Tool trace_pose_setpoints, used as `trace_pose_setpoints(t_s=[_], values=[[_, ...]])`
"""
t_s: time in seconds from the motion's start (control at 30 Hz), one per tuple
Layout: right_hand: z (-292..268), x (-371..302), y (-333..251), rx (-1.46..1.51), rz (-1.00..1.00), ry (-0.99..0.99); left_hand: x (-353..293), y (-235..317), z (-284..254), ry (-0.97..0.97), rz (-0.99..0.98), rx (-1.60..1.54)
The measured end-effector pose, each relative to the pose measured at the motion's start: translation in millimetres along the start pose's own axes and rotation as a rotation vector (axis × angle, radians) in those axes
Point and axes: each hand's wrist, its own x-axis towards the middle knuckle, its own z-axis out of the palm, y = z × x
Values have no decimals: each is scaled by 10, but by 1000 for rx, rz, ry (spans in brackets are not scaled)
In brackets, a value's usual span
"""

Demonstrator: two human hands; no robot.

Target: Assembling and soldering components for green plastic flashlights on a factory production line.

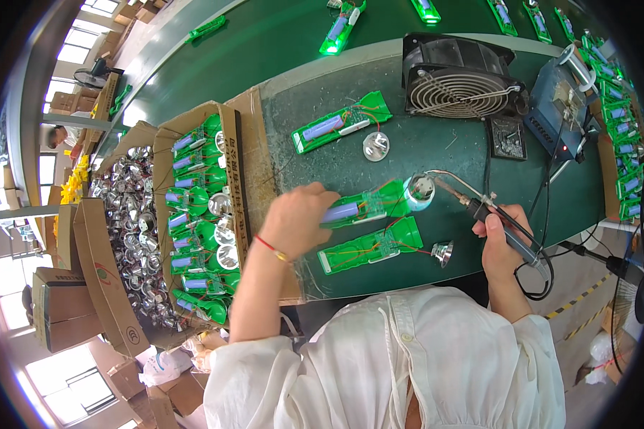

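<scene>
My left hand (298, 220) is closed on the near end of a green flashlight housing (379, 201), which carries a blue cylindrical battery (341, 213) and a small circuit board. At its far end sits a shiny reflector cup (420, 191), glowing pale. My right hand (502, 239) grips a soldering iron (511, 239) with a thin metal solder guide tube; its tip is close to the reflector cup, and contact cannot be made out. Nearer me lies another green housing (372, 245), wired to a loose reflector (442, 252). Farther off is a housing with a battery (342, 123) and its reflector (376, 146).
A black fan (461, 79) with a wire grille stands at the back. Beside it are a small dark tray (508, 139) and a blue soldering station (557, 107). Cardboard boxes at left hold reflectors (132, 222) and green housings (197, 214). More housings (622, 136) are stacked at right.
</scene>
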Motion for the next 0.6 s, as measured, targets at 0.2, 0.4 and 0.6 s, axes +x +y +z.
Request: trace_pose_setpoints(t_s=[0.2,0.4,0.6], values=[[-180,35,18,14,-61,104,438,-632,-1190,179,14,-104],[-241,-84,-41,-43,4,133,1521,-1985,-905,789,-478,63],[-304,-151,-29,-75,8,135,1782,-1713,-556,561,-712,24]])
